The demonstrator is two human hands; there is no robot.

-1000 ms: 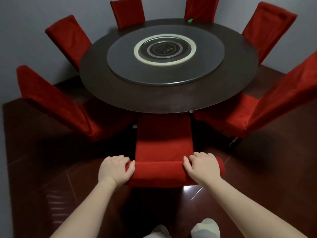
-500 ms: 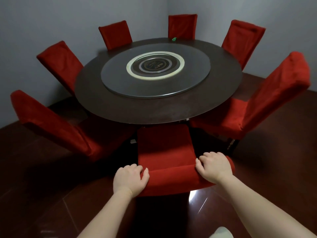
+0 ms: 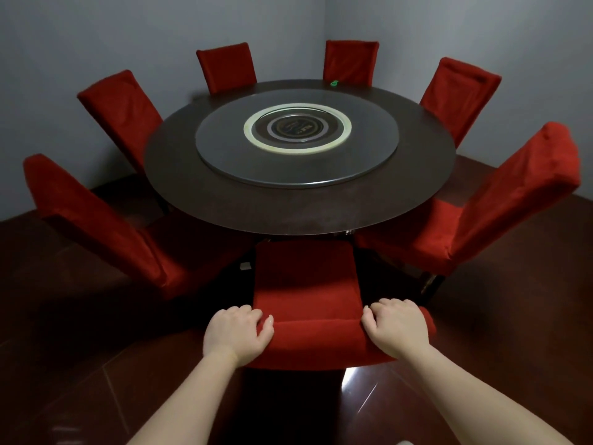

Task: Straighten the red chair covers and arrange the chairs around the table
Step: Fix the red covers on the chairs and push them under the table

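Directly in front of me stands a red-covered chair (image 3: 306,285), its seat tucked under the near edge of the round dark table (image 3: 224,194). My left hand (image 3: 236,332) grips the left end of the chair's backrest top, fingers curled over it. My right hand (image 3: 396,327) grips the right end the same way. Several more red-covered chairs ring the table, among them one at the near left (image 3: 96,220) and one at the near right (image 3: 500,203).
A grey lazy Susan (image 3: 298,139) lies on the table's middle, and a small green object (image 3: 334,82) sits at the far edge. Grey walls (image 3: 80,43) close in behind the far chairs. Glossy dark red floor (image 3: 80,364) spreads around me.
My view has lifted and pulled back, so the far chairs now show in full. Both hands keep hold of the backrest, and the chair stays tucked at the table.
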